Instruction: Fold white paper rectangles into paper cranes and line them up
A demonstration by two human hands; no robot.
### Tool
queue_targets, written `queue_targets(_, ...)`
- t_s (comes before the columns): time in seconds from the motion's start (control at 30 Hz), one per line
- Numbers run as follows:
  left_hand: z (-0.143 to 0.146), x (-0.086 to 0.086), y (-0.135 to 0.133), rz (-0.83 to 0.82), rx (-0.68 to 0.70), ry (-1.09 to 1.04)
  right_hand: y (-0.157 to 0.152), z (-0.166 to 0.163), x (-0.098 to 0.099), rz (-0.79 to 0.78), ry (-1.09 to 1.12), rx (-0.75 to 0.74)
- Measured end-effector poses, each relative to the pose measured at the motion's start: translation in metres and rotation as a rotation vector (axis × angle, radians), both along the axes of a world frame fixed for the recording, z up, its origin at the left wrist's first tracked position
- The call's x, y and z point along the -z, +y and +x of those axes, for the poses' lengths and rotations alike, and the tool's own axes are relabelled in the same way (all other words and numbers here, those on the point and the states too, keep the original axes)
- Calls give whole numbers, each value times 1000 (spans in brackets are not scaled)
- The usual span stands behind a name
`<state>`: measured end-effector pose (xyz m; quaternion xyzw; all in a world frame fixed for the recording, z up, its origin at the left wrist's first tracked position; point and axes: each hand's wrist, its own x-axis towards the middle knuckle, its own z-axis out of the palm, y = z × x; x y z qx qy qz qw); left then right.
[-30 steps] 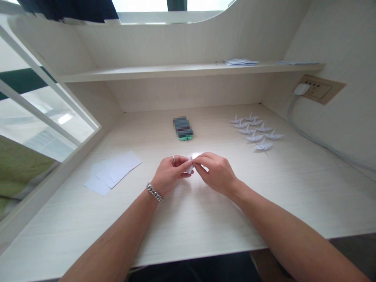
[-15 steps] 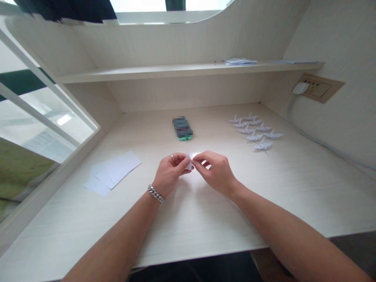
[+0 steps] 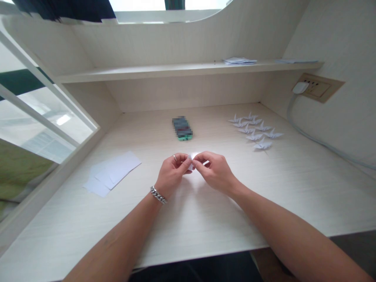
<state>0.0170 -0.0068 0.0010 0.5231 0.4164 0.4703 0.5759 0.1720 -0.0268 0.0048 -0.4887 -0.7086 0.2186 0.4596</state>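
Observation:
A small folded piece of white paper (image 3: 190, 166) is held up over the middle of the desk, largely covered by fingers. My left hand (image 3: 174, 171), with a ring and a chain bracelet, pinches it from the left between thumb and fingers. From the right, my right hand (image 3: 215, 170) has thumb and forefinger closed on the paper's right edge. Several folded paper cranes (image 3: 254, 136) stand in a group at the right rear. Flat sheets of white paper (image 3: 113, 172) lie overlapping to the left of my left hand.
A dark phone-like object (image 3: 182, 127) with a green end, blurred out, lies beyond my hands. Papers (image 3: 239, 61) rest on the shelf (image 3: 164, 73) at the back. A white plug (image 3: 300, 87) sits in the wall socket, its cable (image 3: 323, 145) running down the right side.
My left hand has shifted slightly to the right, and the folded paper with it. My right thumb and forefinger have closed in against the paper's edge.

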Motion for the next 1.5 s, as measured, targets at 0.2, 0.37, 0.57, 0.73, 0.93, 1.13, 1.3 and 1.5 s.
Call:
queue_targets(0.2,3,-3,-3,-2,26,12,-1,1,-1,-5,-73,-1)
queue_targets(0.37,3,-3,-2,-67,-29,-22,9,3,3,-187,140,-96)
queue_targets(0.57,4,0,-2,-78,-37,-122,11,4,7,-202,143,-90)
queue_targets(0.73,5,2,-4,-55,-22,-85,6,3,4,-161,77,-81)
queue_targets(0.93,4,1,-3,-20,-63,-76,4,2,0,-124,25,-19)
queue_targets(1.13,3,0,-1,-16,-85,-87,5,3,1,-147,60,-7)
queue_targets(1.3,1,1,0,-52,-72,-112,13,8,3,-348,386,-124)
queue_targets(1.5,0,3,0,-80,0,-128,15,9,4,-466,577,-207)
